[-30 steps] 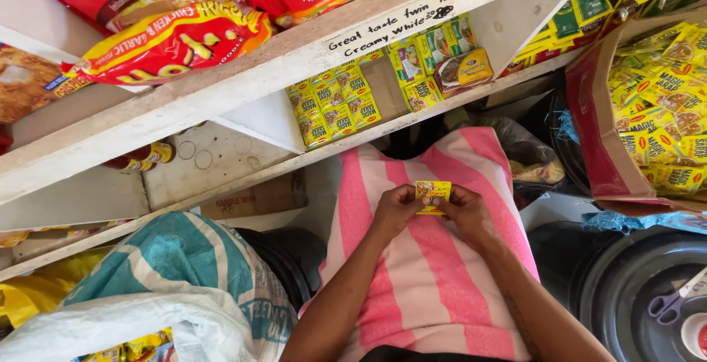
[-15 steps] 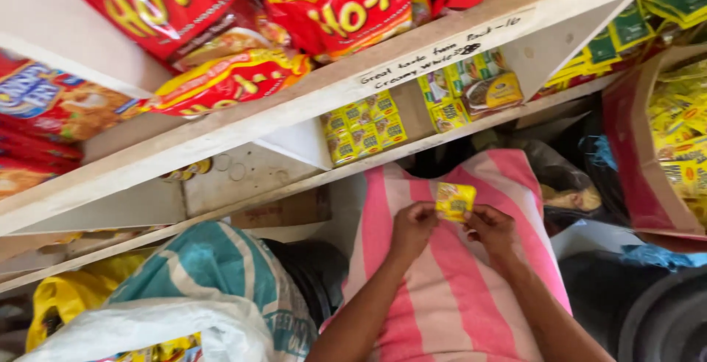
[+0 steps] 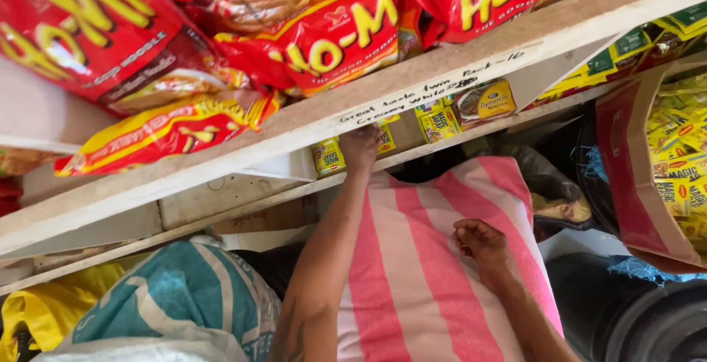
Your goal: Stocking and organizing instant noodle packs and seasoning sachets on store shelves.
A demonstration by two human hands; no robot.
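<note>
Left hand (image 3: 361, 148) now raised among yellow sachets (image 3: 328, 157) on shelf, grasp unclear, right hand (image 3: 479, 243) loosely curled, empty, on striped sack (image 3: 412, 259)

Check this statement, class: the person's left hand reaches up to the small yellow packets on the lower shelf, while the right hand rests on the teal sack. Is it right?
Not quite. The head view shows the right hand resting on the pink and white striped sack, not the teal sack. The left hand does reach up to the small yellow packets on the lower shelf.
</note>
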